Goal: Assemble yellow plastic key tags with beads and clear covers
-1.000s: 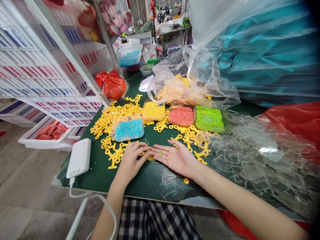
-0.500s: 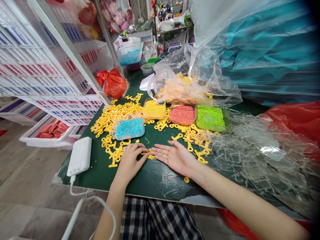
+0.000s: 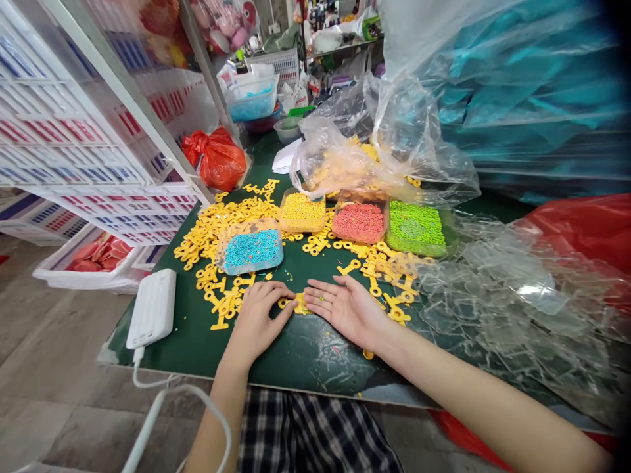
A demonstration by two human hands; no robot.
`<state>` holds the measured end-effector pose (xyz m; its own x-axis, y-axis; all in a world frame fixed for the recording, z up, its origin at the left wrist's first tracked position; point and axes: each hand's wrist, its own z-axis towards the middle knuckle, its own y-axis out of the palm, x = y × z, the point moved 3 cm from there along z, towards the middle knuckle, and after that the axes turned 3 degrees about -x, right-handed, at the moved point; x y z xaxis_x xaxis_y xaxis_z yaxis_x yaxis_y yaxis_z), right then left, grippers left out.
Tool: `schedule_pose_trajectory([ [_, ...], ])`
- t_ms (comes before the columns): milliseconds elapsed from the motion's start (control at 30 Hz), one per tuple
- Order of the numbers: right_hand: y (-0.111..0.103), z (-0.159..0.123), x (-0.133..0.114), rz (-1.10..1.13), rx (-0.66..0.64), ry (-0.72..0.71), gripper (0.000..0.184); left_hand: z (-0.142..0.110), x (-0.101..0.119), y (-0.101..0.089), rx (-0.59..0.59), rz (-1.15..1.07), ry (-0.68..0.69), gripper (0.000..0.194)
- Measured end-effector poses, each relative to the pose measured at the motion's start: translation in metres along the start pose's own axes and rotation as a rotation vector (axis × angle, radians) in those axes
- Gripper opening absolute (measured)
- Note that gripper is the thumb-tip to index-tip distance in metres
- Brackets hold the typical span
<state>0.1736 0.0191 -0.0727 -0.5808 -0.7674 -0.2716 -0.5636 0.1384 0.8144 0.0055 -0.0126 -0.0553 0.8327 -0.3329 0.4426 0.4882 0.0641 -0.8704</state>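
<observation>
My left hand (image 3: 261,315) is closed, thumb and forefinger pinched round a yellow plastic piece (image 3: 302,304) on the green table. A ring end of that piece shows between the two fingers. Palm up, my right hand (image 3: 348,310) lies with its fingers stretched out beside the piece. A tiny green bead (image 3: 321,297) rests on those fingers. Beyond my hands stand clear trays of small beads: a blue tray (image 3: 252,249), a yellow tray (image 3: 302,211), a red tray (image 3: 359,222) and a green tray (image 3: 417,226).
Loose yellow pieces (image 3: 221,226) are heaped at the left, with more under a clear plastic bag (image 3: 340,157) behind. Thin transparent plastic pieces (image 3: 513,315) cover the right side. A white power bank (image 3: 152,307) with a cable lies at the left edge, near stacked crates (image 3: 128,210).
The view has shifted slightly. My right hand has drawn a little away from my left fingertips, and more of the yellow piece shows between them.
</observation>
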Motion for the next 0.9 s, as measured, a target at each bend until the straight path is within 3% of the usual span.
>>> schedule_pose_trajectory([
  [433,-0.0040,-0.0036,-0.0064,0.108,-0.015,-0.043,0.032,-0.0034,0.0108,0.0005,-0.087,0.004,0.101,0.009],
  [733,0.0045,-0.0088,-0.0067,0.069,0.139,-0.074,0.040,-0.0047,0.0111,-0.0003,-0.078,-0.005,0.122,0.009],
  [900,0.0003,-0.0058,-0.0051,0.080,0.085,-0.066,0.036,-0.0044,0.0100,-0.0001,-0.064,-0.036,0.121,0.009],
])
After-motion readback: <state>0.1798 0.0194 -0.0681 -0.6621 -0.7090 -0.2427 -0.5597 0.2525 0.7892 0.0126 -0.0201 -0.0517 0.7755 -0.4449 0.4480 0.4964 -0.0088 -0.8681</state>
